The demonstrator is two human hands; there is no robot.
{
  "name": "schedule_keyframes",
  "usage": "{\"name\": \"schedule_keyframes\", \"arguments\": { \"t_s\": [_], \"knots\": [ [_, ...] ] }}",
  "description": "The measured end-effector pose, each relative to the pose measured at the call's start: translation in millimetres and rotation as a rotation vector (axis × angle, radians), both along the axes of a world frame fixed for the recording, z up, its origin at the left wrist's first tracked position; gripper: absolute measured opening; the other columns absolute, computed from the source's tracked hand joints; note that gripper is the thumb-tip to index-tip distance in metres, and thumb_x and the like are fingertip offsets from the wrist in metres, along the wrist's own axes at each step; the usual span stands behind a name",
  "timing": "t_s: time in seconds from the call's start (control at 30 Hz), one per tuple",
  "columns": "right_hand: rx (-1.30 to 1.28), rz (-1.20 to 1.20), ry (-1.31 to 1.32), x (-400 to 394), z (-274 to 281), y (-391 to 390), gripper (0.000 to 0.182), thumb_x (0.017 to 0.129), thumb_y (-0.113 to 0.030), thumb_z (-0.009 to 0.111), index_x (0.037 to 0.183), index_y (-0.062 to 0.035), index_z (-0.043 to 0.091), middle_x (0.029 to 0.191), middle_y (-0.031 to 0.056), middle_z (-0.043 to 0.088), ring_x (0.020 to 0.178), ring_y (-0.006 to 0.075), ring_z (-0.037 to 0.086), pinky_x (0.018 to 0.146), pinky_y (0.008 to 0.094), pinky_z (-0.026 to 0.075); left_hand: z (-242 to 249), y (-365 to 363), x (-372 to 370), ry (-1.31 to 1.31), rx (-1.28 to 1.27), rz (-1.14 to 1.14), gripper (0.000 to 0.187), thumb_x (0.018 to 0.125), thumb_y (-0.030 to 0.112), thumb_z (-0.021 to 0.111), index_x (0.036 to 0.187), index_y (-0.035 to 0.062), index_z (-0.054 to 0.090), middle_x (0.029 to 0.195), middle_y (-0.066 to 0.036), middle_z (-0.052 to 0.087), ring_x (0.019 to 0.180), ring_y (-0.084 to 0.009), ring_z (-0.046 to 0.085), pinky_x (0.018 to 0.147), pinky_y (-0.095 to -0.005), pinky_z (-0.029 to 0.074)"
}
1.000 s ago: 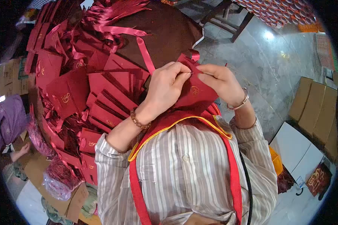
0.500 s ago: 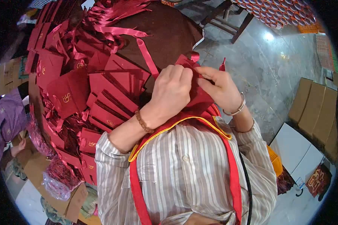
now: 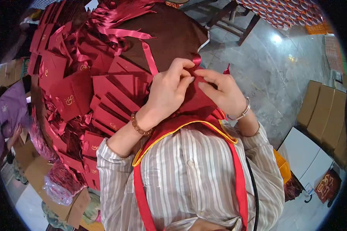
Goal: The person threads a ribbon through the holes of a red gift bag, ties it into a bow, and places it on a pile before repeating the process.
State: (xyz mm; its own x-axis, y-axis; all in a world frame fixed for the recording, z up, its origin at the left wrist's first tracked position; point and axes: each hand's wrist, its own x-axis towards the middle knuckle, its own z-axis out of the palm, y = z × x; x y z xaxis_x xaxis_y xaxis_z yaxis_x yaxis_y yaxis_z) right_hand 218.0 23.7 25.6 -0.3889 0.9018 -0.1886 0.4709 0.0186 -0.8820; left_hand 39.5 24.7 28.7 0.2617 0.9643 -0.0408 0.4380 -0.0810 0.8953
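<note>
My left hand, with a beaded bracelet on the wrist, pinches the upper part of a dark red pouch in front of my chest. On the pouch's other side, my right hand, wearing a silver bangle, has thumb and forefinger closed at its top edge. A small ribbon loop rises between the hands, and a ribbon end sticks up behind the right one. What exactly the fingertips grip is partly hidden. Stacked red pouches with gold marks lie left of my left hand.
Loose red ribbons lie on a brown-covered round table. A wooden stool stands beyond. Cardboard and a white box are on the right. Another person in purple is at the far left.
My left hand has turned and shifted slightly left and down, its thumb and forefinger now showing in a pinch. My right hand has moved slightly. The person in purple has moved an arm.
</note>
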Motion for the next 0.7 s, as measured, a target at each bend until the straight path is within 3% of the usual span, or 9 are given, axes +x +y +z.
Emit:
{"name": "schedule_keyframes", "arguments": {
  "t_s": [0.13,0.17,0.27,0.37,0.43,0.5,0.6,0.63,0.7],
  "knots": [
    [0.238,-0.006,-0.015,-5.5,-7.7,-5.6,0.028,0.080,-0.006,0.058,0.108,-0.0012,0.057,0.077,0.0177,0.061,0.066,0.0259,0.063,0.061,0.0316,0.048,6.3,16.8,-11.1,0.085,0.074,-0.102,0.009,0.082,0.008,0.059,0.088,0.0017,0.063,0.084,-0.011,0.061,0.078,-0.0215,0.060,0.069,-0.0288,0.045],
    [0.238,-0.006,-0.013,-8.1,-6.2,-6.8,0.028,0.080,-0.006,0.058,0.108,-0.0012,0.057,0.077,0.0177,0.061,0.066,0.0259,0.063,0.061,0.0316,0.048,6.3,22.0,-14.9,0.163,0.234,-0.098,0.011,0.080,0.010,0.061,0.087,0.0025,0.064,0.091,-0.010,0.058,0.081,-0.0222,0.055,0.072,-0.0286,0.043],
    [0.250,-0.064,-0.032,-15.7,-2.9,-10.1,0.024,0.081,-0.007,0.059,0.104,-0.0014,0.056,0.077,0.0160,0.062,0.068,0.0290,0.063,0.060,0.0322,0.048,11.0,38.4,-22.1,0.347,0.236,-0.191,0.017,0.081,0.019,0.060,0.089,0.0054,0.066,0.099,-0.009,0.055,0.092,-0.0233,0.050,0.081,-0.0373,0.040],
    [0.363,-0.058,-0.006,-22.3,-5.6,-11.2,0.021,0.080,-0.007,0.061,0.099,-0.0022,0.055,0.076,0.0142,0.063,0.068,0.0294,0.063,0.059,0.0326,0.048,10.0,55.8,-26.9,0.574,0.167,-0.397,0.023,0.082,0.027,0.058,0.090,0.0079,0.067,0.106,-0.008,0.055,0.109,-0.0248,0.043,0.091,-0.0458,0.033],
    [0.328,-0.062,-0.047,-22.1,-3.5,-12.0,0.018,0.079,-0.006,0.062,0.096,-0.0027,0.055,0.077,0.0135,0.064,0.069,0.0290,0.063,0.059,0.0315,0.048,17.4,68.7,-23.8,0.564,-0.155,-0.564,0.027,0.082,0.032,0.056,0.090,0.0089,0.068,0.118,-0.007,0.054,0.123,-0.0254,0.032,0.098,-0.0518,0.024],
    [0.354,-0.038,-0.023,-22.3,-5.0,-11.8,0.017,0.079,-0.005,0.062,0.095,-0.0026,0.056,0.078,0.0136,0.063,0.069,0.0287,0.063,0.060,0.0311,0.048,18.8,78.9,-20.4,0.579,-0.259,-0.609,0.028,0.081,0.032,0.057,0.089,0.0072,0.067,0.124,-0.013,0.051,0.125,-0.0278,0.033,0.100,-0.0464,0.026],
    [0.354,0.011,-0.009,-21.3,-3.7,-10.6,0.017,0.079,-0.004,0.062,0.095,-0.0022,0.056,0.080,0.0137,0.063,0.069,0.0280,0.063,0.060,0.0305,0.048,-2.8,85.8,-20.4,0.312,-0.223,-0.750,0.028,0.069,0.026,0.058,0.081,0.0028,0.068,0.091,-0.016,0.065,0.087,-0.0310,0.058,0.076,-0.0397,0.045],
    [0.327,0.041,-0.018,-20.2,-3.2,-10.4,0.016,0.079,-0.004,0.062,0.094,-0.0019,0.057,0.081,0.0137,0.063,0.069,0.0275,0.063,0.060,0.0302,0.048,-5.3,83.3,-19.3,0.310,-0.224,-0.744,0.028,0.069,0.026,0.058,0.081,0.0028,0.068,0.091,-0.016,0.065,0.087,-0.0310,0.058,0.076,-0.0397,0.045],
    [0.338,0.092,0.031,-18.9,-5.1,-7.8,0.016,0.079,-0.004,0.062,0.095,-0.0017,0.057,0.081,0.0135,0.063,0.070,0.0270,0.063,0.060,0.0302,0.048,-7.9,77.2,-16.9,0.359,-0.213,-0.650,0.029,0.078,0.029,0.058,0.078,0.0003,0.066,0.113,-0.023,0.056,0.108,-0.0348,0.050,0.093,-0.0379,0.037]
  ]
}}
